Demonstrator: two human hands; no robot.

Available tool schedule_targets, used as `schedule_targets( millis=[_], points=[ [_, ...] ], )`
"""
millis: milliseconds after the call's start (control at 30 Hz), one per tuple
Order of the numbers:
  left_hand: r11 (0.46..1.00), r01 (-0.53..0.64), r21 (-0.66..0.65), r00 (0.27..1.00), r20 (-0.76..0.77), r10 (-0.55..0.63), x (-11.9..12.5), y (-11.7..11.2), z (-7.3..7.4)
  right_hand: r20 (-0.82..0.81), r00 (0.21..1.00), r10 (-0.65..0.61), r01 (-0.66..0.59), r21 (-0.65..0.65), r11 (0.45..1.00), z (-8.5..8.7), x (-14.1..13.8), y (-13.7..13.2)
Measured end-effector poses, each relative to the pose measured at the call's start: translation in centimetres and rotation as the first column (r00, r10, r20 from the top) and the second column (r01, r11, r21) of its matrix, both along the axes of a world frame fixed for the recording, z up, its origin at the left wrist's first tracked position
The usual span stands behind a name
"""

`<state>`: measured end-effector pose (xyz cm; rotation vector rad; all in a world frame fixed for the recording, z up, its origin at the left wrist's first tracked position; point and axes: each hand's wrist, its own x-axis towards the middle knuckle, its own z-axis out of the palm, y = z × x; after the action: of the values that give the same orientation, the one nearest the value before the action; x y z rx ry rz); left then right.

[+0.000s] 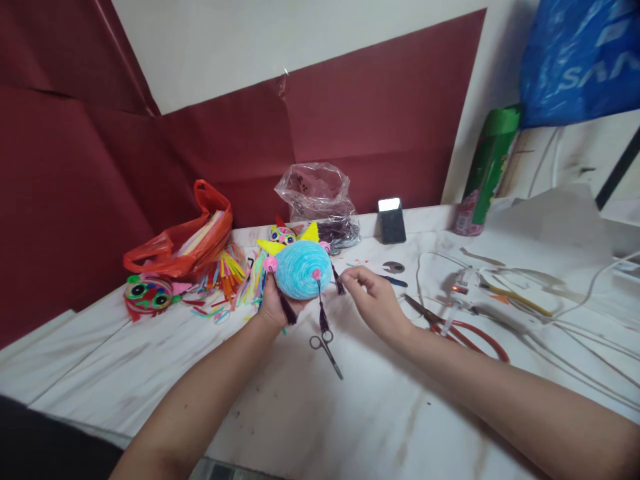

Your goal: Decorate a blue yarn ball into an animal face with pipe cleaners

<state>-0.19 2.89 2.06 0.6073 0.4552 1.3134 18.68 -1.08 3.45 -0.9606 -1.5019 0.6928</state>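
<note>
A round craft head [303, 270], coiled from fuzzy light-blue strips, rests in my left hand [274, 305], whose fingers are partly hidden behind it. Yellow pointed pieces rise at its top, with pink balls at the sides and low on its front. Dark purple tassels hang from the pink balls. My right hand [367, 290] has its thumb and forefinger pinched at the edge of the right tassel [339, 281]; the exact contact is hard to make out. Below the head, small scissors [327, 353] lie on the table, just under the middle tassel [323, 317].
To the left are a red plastic bag [190, 243], a colourful craft head [150, 295] and loose fuzzy strips [233, 272]. Behind stand a clear bag [317, 197] and a dark box [391, 221]. On the right lie red-handled pliers [470, 333], a glue gun [463, 293], cables and a green can [487, 173].
</note>
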Motion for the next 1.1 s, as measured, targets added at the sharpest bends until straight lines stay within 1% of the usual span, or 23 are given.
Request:
schedule_targets(
  millis=[67,133,200,267,433,533,600,633,667,733,767,800,833,867,933,967,1000,1033,1100],
  points=[
    [1.0,-0.006,0.014,1.0,0.026,0.005,-0.1,0.1,0.2,0.057,0.99,0.132,-0.129,-0.046,0.991,-0.1,-0.5,-0.6],
    [1.0,-0.008,0.019,0.999,0.034,0.007,-0.3,0.2,0.2,0.051,0.971,0.234,-0.224,-0.147,0.963,-0.4,-1.1,-1.0],
    [1.0,-0.014,0.026,0.999,0.035,0.013,-0.4,0.3,0.0,-0.005,0.957,0.291,-0.283,-0.239,0.929,-0.8,-1.5,-1.1],
    [0.999,-0.023,0.033,0.999,0.029,0.023,-0.5,0.4,-0.1,-0.043,0.949,0.313,-0.313,-0.284,0.906,-1.1,-1.7,-1.1],
    [0.999,-0.046,0.026,0.999,0.015,0.046,-0.7,0.6,-0.1,-0.046,0.951,0.305,-0.305,-0.278,0.911,-1.6,-1.8,-1.0],
    [0.999,-0.037,0.036,0.999,0.001,0.037,-0.7,0.6,0.0,-0.04,0.942,0.334,-0.331,-0.297,0.896,-1.8,-2.0,-1.3],
    [0.999,-0.023,0.048,1.0,-0.02,0.024,-0.9,0.6,0.1,0.001,0.934,0.359,-0.343,-0.288,0.894,-1.7,-1.9,-1.5],
    [0.998,-0.011,0.058,0.999,-0.03,0.012,-1.0,0.5,0.2,0.028,0.94,0.339,-0.321,-0.254,0.912,-1.6,-1.7,-1.4],
    [0.998,0.006,0.07,0.999,-0.042,-0.003,-1.2,0.4,0.3,0.053,0.955,0.291,-0.276,-0.198,0.941,-1.3,-1.3,-1.2],
    [0.994,0.046,0.097,0.997,-0.066,-0.04,-1.4,0.2,0.5,0.065,0.987,0.147,-0.144,-0.05,0.988,-0.8,-0.5,-0.5],
    [0.992,0.068,0.107,0.995,-0.079,-0.06,-1.5,0.1,0.6,0.055,0.993,0.104,-0.104,0.009,0.995,-0.5,0.0,0.0],
    [0.989,0.092,0.112,0.992,-0.094,-0.081,-1.4,-0.1,0.6,0.044,0.993,0.114,-0.116,0.046,0.992,-0.2,0.4,0.5],
    [0.987,0.119,0.109,0.988,-0.114,-0.106,-1.3,-0.2,0.5,0.042,0.982,0.184,-0.186,0.061,0.981,-0.1,0.7,1.0],
    [0.984,0.144,0.1,0.982,-0.136,-0.13,-1.0,-0.3,0.4,0.039,0.957,0.288,-0.29,0.055,0.955,0.0,1.0,1.5],
    [0.982,0.171,0.08,0.971,-0.183,-0.154,-0.2,-0.4,0.1,0.012,0.874,0.485,-0.485,-0.007,0.874,0.0,1.3,2.1],
    [0.982,0.171,0.075,0.967,-0.205,-0.152,0.3,-0.3,-0.1,-0.011,0.845,0.534,-0.534,-0.047,0.844,-0.1,1.4,2.3],
    [0.984,0.161,0.075,0.964,-0.225,-0.141,0.7,-0.2,-0.2,-0.038,0.837,0.546,-0.547,-0.083,0.833,-0.2,1.5,2.4],
    [0.988,0.134,0.081,0.964,-0.242,-0.111,1.0,0.0,-0.3,-0.065,0.847,0.528,-0.532,-0.105,0.84,-0.3,1.5,2.5],
    [0.994,0.049,0.096,0.966,-0.259,-0.023,1.3,0.5,-0.3,-0.117,0.88,0.46,-0.471,-0.098,0.877,-0.4,1.6,2.6]
  ],
)
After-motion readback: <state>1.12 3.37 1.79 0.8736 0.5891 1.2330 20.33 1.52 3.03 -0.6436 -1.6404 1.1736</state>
